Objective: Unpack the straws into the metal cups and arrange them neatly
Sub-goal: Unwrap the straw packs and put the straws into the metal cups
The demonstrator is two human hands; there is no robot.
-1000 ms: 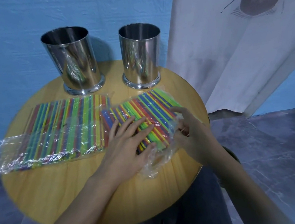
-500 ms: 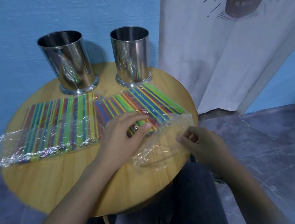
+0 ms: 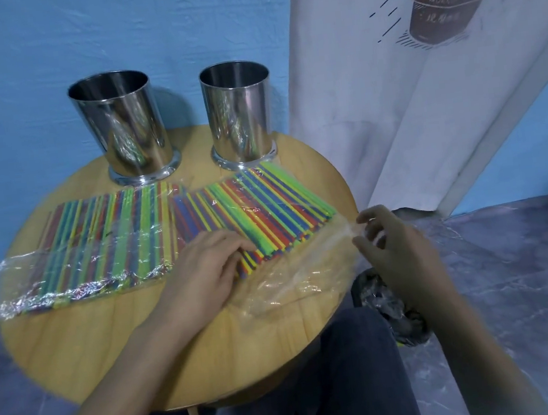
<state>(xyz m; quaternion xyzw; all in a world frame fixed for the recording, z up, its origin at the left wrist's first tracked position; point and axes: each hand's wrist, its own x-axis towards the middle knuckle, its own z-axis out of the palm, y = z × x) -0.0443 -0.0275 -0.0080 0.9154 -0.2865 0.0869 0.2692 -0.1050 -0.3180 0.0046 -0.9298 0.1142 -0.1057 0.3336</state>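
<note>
Straw pack (image 3: 259, 209) under left hand (image 3: 202, 278), fingers curled gripping near end; right hand (image 3: 391, 248) pinches wrapper (image 3: 294, 270).

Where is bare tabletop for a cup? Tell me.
Bare: the table's near-left edge, before the left straw pack, left of the left hand. Crowded: the right straw pack and loose wrapper on the right; metal cups at the back.

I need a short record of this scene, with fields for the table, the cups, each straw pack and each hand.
table: round, wooden
cups: left cup and right cup upright at the far edge; no straws visible in them
left straw pack: flat, wrapped
right straw pack: flat; clear wrapper loose at its near end
left hand: fingers curled on the near end of the right straw pack
right hand: seems to pinch the clear wrapper at its right edge
</note>
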